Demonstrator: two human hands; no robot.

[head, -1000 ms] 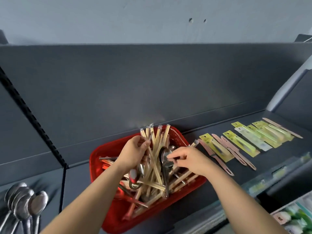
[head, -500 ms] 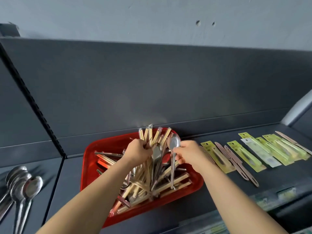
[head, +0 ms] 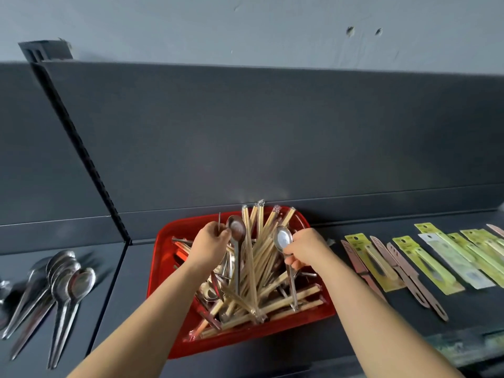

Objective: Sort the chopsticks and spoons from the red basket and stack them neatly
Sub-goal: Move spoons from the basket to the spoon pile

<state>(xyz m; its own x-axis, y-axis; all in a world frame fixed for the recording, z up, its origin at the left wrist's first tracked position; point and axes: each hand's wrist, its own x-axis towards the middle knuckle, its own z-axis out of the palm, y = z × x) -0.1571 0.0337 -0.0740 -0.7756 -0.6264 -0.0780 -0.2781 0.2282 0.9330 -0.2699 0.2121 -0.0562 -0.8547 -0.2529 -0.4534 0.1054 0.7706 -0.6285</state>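
A red basket (head: 174,233) on the dark shelf holds a jumble of pale wooden chopsticks (head: 259,271) and metal spoons. My left hand (head: 208,246) hovers over the basket's left half and grips a metal spoon (head: 236,230) near its bowl, the handle hanging down into the pile. My right hand (head: 306,248) is over the right half and holds a second spoon (head: 283,238) upright by its neck, bowl up. A row of sorted spoons (head: 62,279) lies on the shelf section to the left.
Packaged utensils in yellow-green card sleeves (head: 425,263) and loose pinkish flat tools (head: 403,274) lie in a row right of the basket. A perforated upright (head: 81,148) divides the shelf sections. The grey back panel stands just behind the basket.
Both hands have lifted a spoon clear of the pile; the left hand let go of the chopstick bundle and now holds a spoon. The view shifted, showing more of the spoon row at left.
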